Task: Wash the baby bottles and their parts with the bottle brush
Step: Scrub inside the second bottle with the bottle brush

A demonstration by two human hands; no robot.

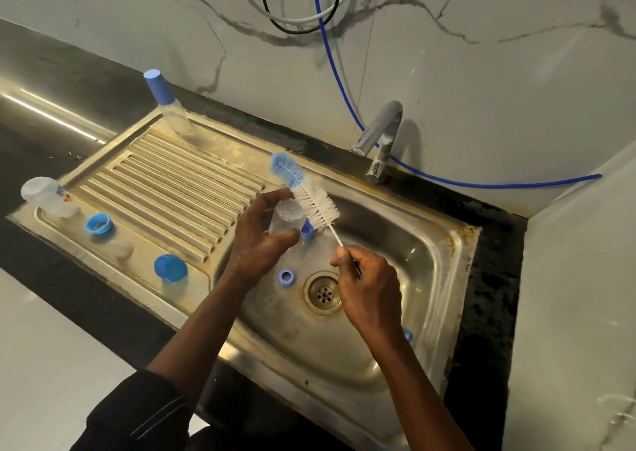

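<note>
Over the sink point(430, 261), the left hand point(261, 234) grips a clear bottle point(287, 218); the right hand point(368, 285) pinches the brush point(309, 196) by its thin stem, bristles against the bottle. Such a slim pinch may let the brush twist loose.

No legible txt, brands or nos.; colour print on drainboard bottle point(51, 197) too small to read.

Single view: a wide-angle camera worn on the head, at the front edge of the sink point(444, 244), facing forward and steeply down toward the marble wall point(481, 72). Close range; drainboard point(165, 189) at left.
</note>
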